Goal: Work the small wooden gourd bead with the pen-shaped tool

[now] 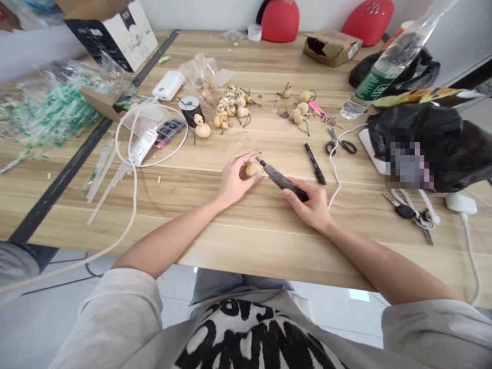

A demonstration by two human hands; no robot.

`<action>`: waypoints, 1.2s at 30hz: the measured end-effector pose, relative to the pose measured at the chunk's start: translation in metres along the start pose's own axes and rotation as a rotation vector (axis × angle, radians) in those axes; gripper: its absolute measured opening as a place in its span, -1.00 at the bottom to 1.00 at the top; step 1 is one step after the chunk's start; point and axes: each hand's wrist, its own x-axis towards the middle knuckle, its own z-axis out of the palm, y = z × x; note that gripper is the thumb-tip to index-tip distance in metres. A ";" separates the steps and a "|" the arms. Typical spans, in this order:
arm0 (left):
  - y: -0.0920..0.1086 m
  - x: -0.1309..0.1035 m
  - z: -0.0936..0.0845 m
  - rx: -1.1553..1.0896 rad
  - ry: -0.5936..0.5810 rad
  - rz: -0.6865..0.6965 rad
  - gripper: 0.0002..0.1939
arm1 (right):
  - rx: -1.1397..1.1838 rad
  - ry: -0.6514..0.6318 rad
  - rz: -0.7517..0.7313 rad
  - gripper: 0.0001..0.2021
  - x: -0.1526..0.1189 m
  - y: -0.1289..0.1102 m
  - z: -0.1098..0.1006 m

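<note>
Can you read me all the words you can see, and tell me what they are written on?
No text here can be read for sure.
Shirt: big black letters, cut off by the picture's edge, unreadable.
Cardboard box: white print on its dark side, too blurred.
Water bottle: green label, too small to read.
Colourful packet: print too blurred.
The dark tool in the right hand shows no words.

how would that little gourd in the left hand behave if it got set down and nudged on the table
The small gourd looks rounded and smooth, so it would probably roll or wobble on the wooden table. It seems light: the left hand holds it with the fingers alone. Likely hard-shelled rather than squashy, since the right hand presses the dark pen-like tool against it.
</note>
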 end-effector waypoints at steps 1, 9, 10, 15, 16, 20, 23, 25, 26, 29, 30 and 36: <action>0.000 0.000 0.000 0.016 0.009 -0.003 -0.55 | 0.000 -0.003 0.004 -0.63 0.000 0.000 0.000; 0.005 -0.001 -0.001 0.031 0.039 -0.050 -0.50 | 0.007 -0.014 0.010 -0.63 0.000 0.000 0.000; 0.006 -0.001 -0.001 0.020 0.032 -0.067 -0.51 | 0.007 -0.014 0.011 -0.63 0.000 0.000 0.000; 0.008 -0.001 -0.001 -0.013 0.010 -0.105 -0.49 | -0.001 -0.019 0.006 -0.64 -0.001 0.000 0.000; 0.008 -0.001 -0.001 -0.017 0.014 -0.100 -0.48 | -0.001 -0.018 0.004 -0.64 -0.001 0.000 0.000; 0.009 -0.001 -0.001 -0.015 0.023 -0.093 -0.46 | 0.004 -0.023 0.003 -0.64 0.000 0.000 0.000; 0.010 -0.001 -0.002 -0.007 0.002 -0.105 -0.49 | 0.011 -0.023 0.008 -0.63 0.000 0.000 0.000; 0.011 -0.001 -0.002 -0.015 -0.006 -0.104 -0.50 | 0.013 -0.021 0.009 -0.63 0.000 0.000 0.000; 0.011 -0.001 -0.002 -0.019 -0.006 -0.101 -0.50 | 0.013 -0.021 0.010 -0.63 0.000 0.000 0.000; 0.012 -0.001 -0.003 -0.017 -0.009 -0.100 -0.52 | 0.009 -0.027 0.006 -0.64 -0.001 0.000 0.000; 0.012 0.000 -0.003 -0.010 -0.012 -0.103 -0.53 | 0.008 -0.028 0.005 -0.64 -0.001 0.000 0.000; 0.013 0.000 -0.003 0.047 -0.011 -0.094 -0.54 | 0.009 -0.028 0.004 -0.65 0.000 -0.001 -0.001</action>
